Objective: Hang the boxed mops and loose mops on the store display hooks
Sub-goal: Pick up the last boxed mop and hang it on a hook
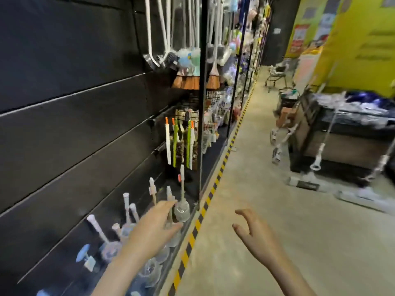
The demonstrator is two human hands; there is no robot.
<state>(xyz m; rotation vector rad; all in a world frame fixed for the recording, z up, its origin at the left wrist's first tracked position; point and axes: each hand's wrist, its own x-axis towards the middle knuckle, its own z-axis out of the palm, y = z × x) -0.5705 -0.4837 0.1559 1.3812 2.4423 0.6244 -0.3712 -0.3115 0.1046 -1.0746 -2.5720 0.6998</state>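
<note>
Wall: black slatted display panel (70,116) on the left; white long-handled brushes (162,28) hang near its top edge
Left hand (154,227): fingers straight and apart, empty, over clear toilet-brush holders (181,212) at the shelf's front edge
Right hand (256,233): fingers spread, loosely bent, empty, above the concrete floor (277,242)
Mops: loose white flat mops (316,167) lean against a dark pallet bin (346,133) by the right edge

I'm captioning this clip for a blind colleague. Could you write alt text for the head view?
Two empty hands, left hand and right hand, reach forward in a store aisle beside a black slatted display wall. Loose mops lean on a cart to the right; brushes and brooms hang further along the wall.
</note>
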